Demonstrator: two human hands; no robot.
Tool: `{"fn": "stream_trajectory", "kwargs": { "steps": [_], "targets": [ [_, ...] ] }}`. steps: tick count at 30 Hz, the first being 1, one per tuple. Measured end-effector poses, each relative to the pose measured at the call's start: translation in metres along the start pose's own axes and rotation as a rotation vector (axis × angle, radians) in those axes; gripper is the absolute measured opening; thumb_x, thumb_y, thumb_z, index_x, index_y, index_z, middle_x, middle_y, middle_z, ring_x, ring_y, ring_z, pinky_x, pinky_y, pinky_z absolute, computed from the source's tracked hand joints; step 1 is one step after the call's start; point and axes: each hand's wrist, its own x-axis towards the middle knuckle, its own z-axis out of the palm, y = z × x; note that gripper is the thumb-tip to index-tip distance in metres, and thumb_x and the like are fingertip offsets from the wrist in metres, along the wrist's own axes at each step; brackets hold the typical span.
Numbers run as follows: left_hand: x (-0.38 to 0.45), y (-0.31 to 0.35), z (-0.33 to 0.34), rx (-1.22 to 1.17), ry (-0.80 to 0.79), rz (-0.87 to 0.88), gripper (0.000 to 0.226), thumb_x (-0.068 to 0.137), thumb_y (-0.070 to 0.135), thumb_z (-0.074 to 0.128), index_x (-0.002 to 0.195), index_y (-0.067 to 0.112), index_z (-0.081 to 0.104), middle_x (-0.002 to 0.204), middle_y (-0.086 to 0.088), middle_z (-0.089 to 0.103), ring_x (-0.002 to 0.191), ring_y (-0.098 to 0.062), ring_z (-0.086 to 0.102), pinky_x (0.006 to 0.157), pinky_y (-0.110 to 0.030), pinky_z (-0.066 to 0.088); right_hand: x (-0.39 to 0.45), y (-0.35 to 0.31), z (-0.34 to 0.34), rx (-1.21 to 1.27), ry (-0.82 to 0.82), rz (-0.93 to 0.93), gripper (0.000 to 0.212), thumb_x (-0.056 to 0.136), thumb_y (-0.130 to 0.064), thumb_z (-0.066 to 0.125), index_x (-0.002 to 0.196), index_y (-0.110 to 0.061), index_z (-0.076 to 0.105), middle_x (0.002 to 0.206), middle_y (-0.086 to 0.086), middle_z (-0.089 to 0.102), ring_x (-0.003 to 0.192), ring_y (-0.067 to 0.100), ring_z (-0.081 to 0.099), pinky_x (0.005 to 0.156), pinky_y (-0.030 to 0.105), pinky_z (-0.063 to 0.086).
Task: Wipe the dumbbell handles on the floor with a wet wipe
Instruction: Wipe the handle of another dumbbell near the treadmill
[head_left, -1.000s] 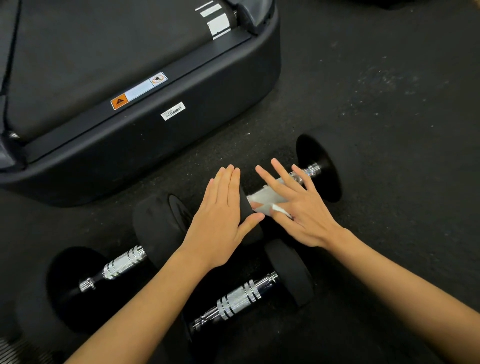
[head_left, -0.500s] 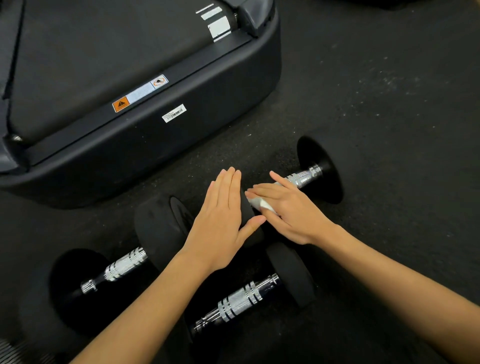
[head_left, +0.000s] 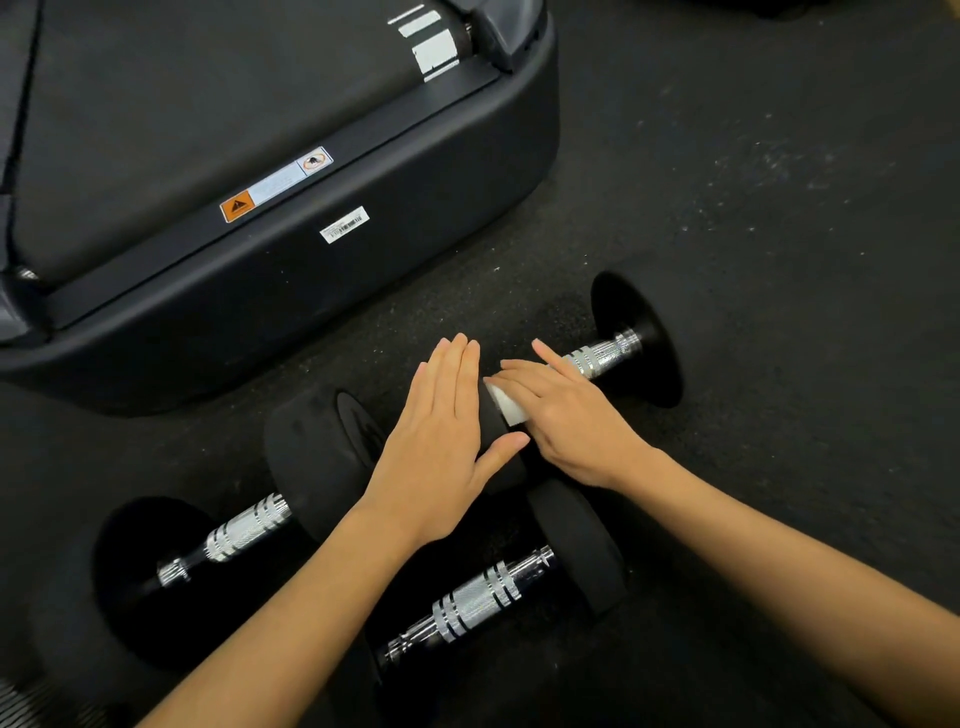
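Three black dumbbells with chrome knurled handles lie on the dark floor. On the far dumbbell (head_left: 636, 340), my left hand (head_left: 441, 441) lies flat with straight fingers on its left head. My right hand (head_left: 569, 415) presses a white wet wipe (head_left: 506, 402) onto the left end of that dumbbell's handle (head_left: 602, 357), with its fingers laid across the bar and its thumb hidden. The right part of that handle shows bare chrome. The left dumbbell's handle (head_left: 244, 535) and the near dumbbell's handle (head_left: 478, 603) are uncovered, and no hand touches them.
A large black treadmill base (head_left: 363, 208) with warning and barcode stickers fills the upper left, close behind the dumbbells. Speckled black rubber flooring (head_left: 779, 234) stretches to the right and beyond.
My right hand has slid the wipe left along the far handle towards the left head, and its fingers have drawn together. More chrome shows on the right. My left hand stayed put.
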Motion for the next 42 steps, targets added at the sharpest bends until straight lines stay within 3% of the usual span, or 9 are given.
{"fn": "stream_trajectory", "kwargs": {
  "steps": [7, 10, 13, 15, 18, 21, 29, 34, 42],
  "targets": [
    [-0.001, 0.001, 0.001, 0.009, 0.005, -0.006, 0.087, 0.095, 0.063, 0.020, 0.152, -0.002, 0.011, 0.161, -0.017, 0.013, 0.150, -0.027, 0.008, 0.121, -0.043, 0.017, -0.005, 0.019, -0.006, 0.114, 0.085, -0.087, 0.052, 0.085, 0.000, 0.053, 0.135, -0.013, 0.058, 0.135, -0.001, 0.062, 0.134, 0.014, 0.049, 0.124, 0.038, 0.011],
    [0.000, 0.002, 0.000, 0.021, 0.015, -0.009, 0.086, 0.096, 0.062, 0.022, 0.152, -0.003, 0.013, 0.160, -0.018, 0.016, 0.149, -0.029, 0.012, 0.120, -0.046, 0.021, 0.001, 0.022, -0.008, 0.010, 0.108, -0.091, 0.041, 0.087, -0.013, 0.067, 0.127, -0.022, 0.065, 0.124, -0.008, 0.069, 0.127, 0.015, 0.056, 0.122, 0.042, 0.013],
    [0.000, 0.002, 0.001, 0.054, 0.021, -0.005, 0.085, 0.096, 0.061, 0.023, 0.151, -0.004, 0.014, 0.159, -0.020, 0.018, 0.149, -0.031, 0.015, 0.118, -0.047, 0.025, 0.013, 0.018, -0.013, -0.024, 0.143, -0.026, 0.020, 0.095, -0.031, 0.058, 0.103, -0.027, 0.075, 0.097, -0.010, 0.076, 0.117, 0.013, 0.063, 0.122, 0.040, 0.012],
    [-0.001, 0.001, 0.002, 0.074, 0.014, 0.003, 0.085, 0.096, 0.062, 0.022, 0.151, -0.004, 0.014, 0.159, -0.020, 0.018, 0.149, -0.031, 0.014, 0.118, -0.046, 0.025, 0.022, 0.015, -0.016, -0.002, 0.141, 0.045, 0.035, 0.097, -0.043, 0.047, 0.094, -0.025, 0.077, 0.088, -0.007, 0.077, 0.109, 0.011, 0.066, 0.122, 0.034, 0.007],
    [-0.001, 0.000, 0.002, 0.061, -0.001, 0.008, 0.086, 0.096, 0.063, 0.020, 0.152, -0.002, 0.012, 0.160, -0.019, 0.016, 0.149, -0.029, 0.011, 0.119, -0.045, 0.022, 0.016, 0.022, -0.018, 0.000, 0.064, 0.023, 0.031, 0.095, -0.046, 0.051, 0.105, -0.030, 0.075, 0.100, -0.012, 0.075, 0.118, 0.007, 0.060, 0.123, 0.036, 0.001],
    [0.001, -0.001, 0.002, 0.043, 0.005, -0.001, 0.087, 0.096, 0.063, 0.019, 0.152, -0.002, 0.010, 0.161, -0.018, 0.014, 0.150, -0.028, 0.010, 0.120, -0.045, 0.020, 0.003, 0.028, -0.015, -0.032, 0.062, -0.041, 0.036, 0.086, -0.030, 0.069, 0.123, -0.033, 0.066, 0.117, -0.018, 0.070, 0.125, 0.008, 0.056, 0.122, 0.042, 0.008],
    [0.001, -0.003, 0.003, 0.040, -0.008, 0.002, 0.085, 0.096, 0.062, 0.022, 0.153, 0.000, 0.008, 0.161, -0.016, 0.012, 0.150, -0.027, 0.008, 0.120, -0.045, 0.020, 0.011, 0.022, -0.014, 0.080, 0.175, 0.014, 0.021, 0.091, -0.044, 0.060, 0.102, -0.033, 0.075, 0.102, -0.019, 0.074, 0.117, 0.008, 0.060, 0.118, 0.045, 0.018],
    [0.000, 0.000, 0.001, 0.062, 0.000, -0.005, 0.087, 0.096, 0.063, 0.020, 0.152, -0.002, 0.011, 0.160, -0.018, 0.015, 0.150, -0.029, 0.011, 0.120, -0.045, 0.021, -0.001, 0.026, -0.010, 0.010, 0.093, -0.025, 0.044, 0.085, -0.029, 0.071, 0.128, -0.037, 0.062, 0.126, -0.023, 0.064, 0.133, 0.006, 0.047, 0.120, 0.048, 0.008],
    [0.000, 0.002, 0.001, 0.081, 0.019, -0.007, 0.083, 0.097, 0.060, 0.025, 0.151, -0.003, 0.016, 0.158, -0.020, 0.022, 0.148, -0.032, 0.019, 0.117, -0.048, 0.027, 0.009, 0.026, -0.016, 0.087, 0.084, -0.022, 0.034, 0.089, -0.053, 0.057, 0.118, -0.039, 0.067, 0.113, -0.024, 0.069, 0.129, 0.003, 0.050, 0.120, 0.046, 0.006]
  ]
}}
